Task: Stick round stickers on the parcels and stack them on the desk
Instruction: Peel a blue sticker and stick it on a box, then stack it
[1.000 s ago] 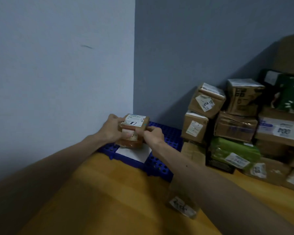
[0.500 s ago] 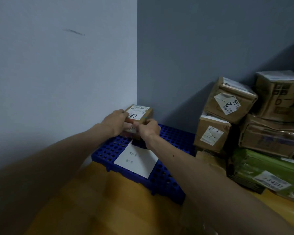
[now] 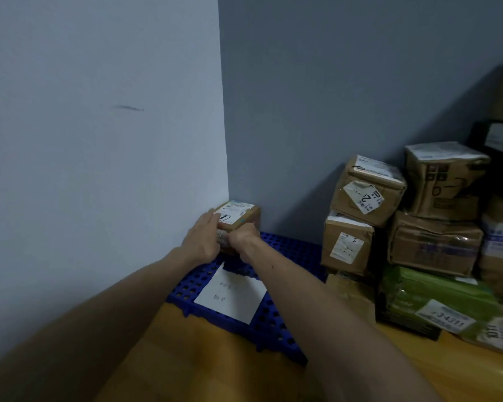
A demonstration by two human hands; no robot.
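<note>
Parcel (image 3: 240, 217) sits in the far corner on the back of the blue mat (image 3: 291, 256), straight ahead of both hands; long axis runs approx. L-R along the rear wall (image 3: 331, 97), its left end hard by the side wall (image 3: 99, 140); label faces up. Left hand (image 3: 201, 242) lies on its near-left side, fingers (image 3: 212, 214) fairly straight, touching the top edge, not wrapped round; right hand (image 3: 243, 237) is at the front face, fingers curled, seemingly pinching the front edge; thumbs hidden. Both hands are about equally near; left takes the wall side, right the open side. Small teal dot on top nr the front-right corner, poss. the sticker; too small to tell. Room: none left or behind (walls); bare mat to the right, pile (image 3: 366, 195) well apart; toward the person, mat w/ white sheet (image 3: 233, 297), then desk (image 3: 215, 358). Parcel looks set down; hands can only come away back or rightward; next parcel prob. fits on top or just right.
</note>
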